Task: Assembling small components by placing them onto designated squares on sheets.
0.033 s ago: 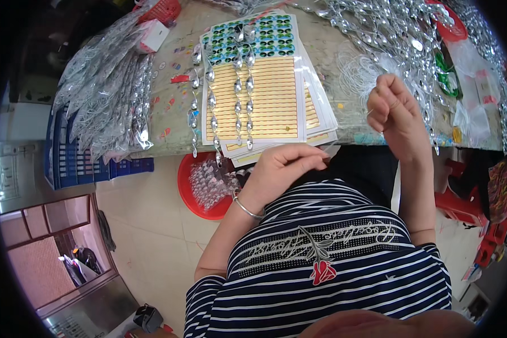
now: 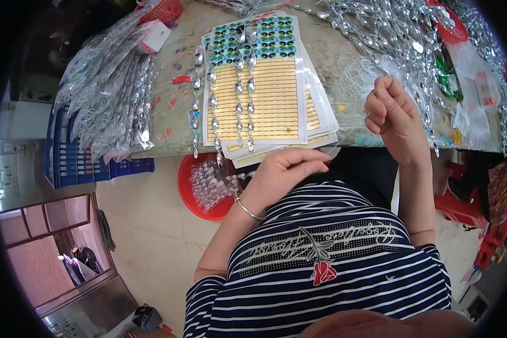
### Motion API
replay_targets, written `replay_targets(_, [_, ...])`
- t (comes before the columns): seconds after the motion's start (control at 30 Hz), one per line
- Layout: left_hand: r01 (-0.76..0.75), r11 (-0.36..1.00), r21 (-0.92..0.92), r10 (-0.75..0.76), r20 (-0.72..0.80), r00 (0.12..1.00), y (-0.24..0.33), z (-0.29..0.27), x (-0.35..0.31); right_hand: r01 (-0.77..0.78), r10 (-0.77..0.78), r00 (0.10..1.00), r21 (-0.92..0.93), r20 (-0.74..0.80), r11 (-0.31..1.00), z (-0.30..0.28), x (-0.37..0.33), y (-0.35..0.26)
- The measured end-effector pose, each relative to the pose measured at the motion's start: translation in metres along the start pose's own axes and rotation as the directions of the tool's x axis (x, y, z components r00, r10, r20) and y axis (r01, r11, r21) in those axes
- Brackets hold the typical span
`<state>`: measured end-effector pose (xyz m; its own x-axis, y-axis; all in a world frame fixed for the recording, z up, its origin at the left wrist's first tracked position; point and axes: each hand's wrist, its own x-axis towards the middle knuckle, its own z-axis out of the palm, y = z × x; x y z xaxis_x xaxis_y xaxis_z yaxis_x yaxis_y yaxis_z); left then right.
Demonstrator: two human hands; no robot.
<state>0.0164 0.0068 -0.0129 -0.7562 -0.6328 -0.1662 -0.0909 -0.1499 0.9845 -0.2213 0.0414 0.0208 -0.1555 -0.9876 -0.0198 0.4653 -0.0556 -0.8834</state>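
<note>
My left hand [image 2: 290,172] is just off the table's front edge, thumb and fingers pinched on a fine clear thread [image 2: 348,137]. This thread runs faintly up toward my right hand [image 2: 397,115], which is raised higher with its fingers curled closed on the other end. Exact fingertip contact is too small to see. Beside my left wrist, a string of silvery beads [image 2: 243,177] shows above a red basin [image 2: 184,194]. Several silver bead strands [image 2: 239,87] lie over printed sheets [image 2: 276,112] of green ovals and gold strips on the table.
Bagged silver strands [image 2: 104,101] are heaped at the left above a blue crate [image 2: 67,169]. Coiled white thread [image 2: 355,70] lies to the right, near more silver strands [image 2: 377,34] and a green bundle [image 2: 446,79]. A small white box [image 2: 155,36] stands at the back left.
My right hand has shifted very slightly left and down. A little more of the bead string beside my left wrist shows. Both hands keep their pinch.
</note>
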Motion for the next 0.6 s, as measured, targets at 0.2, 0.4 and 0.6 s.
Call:
replay_targets(0.2, [0.148, 0.985, -0.092, -0.146, 0.027, 0.989, -0.011, -0.011, -0.018, 0.045, -0.047, 0.998, -0.046, -0.047, 0.998, -0.011, 0.019, -0.012])
replay_targets(0.4, [0.181, 0.983, -0.036, -0.184, -0.235, 0.954, -0.019, -0.040, -0.039, 0.102, -0.114, 0.990, -0.139, -0.085, 0.985, -0.031, 0.044, -0.018])
replay_targets(0.6, [0.023, 0.992, 0.120, 0.055, -0.605, 0.794, 0.001, -0.085, 0.005, -0.006, -0.023, 0.995, -0.280, -0.100, 0.960, -0.036, 0.058, -0.003])
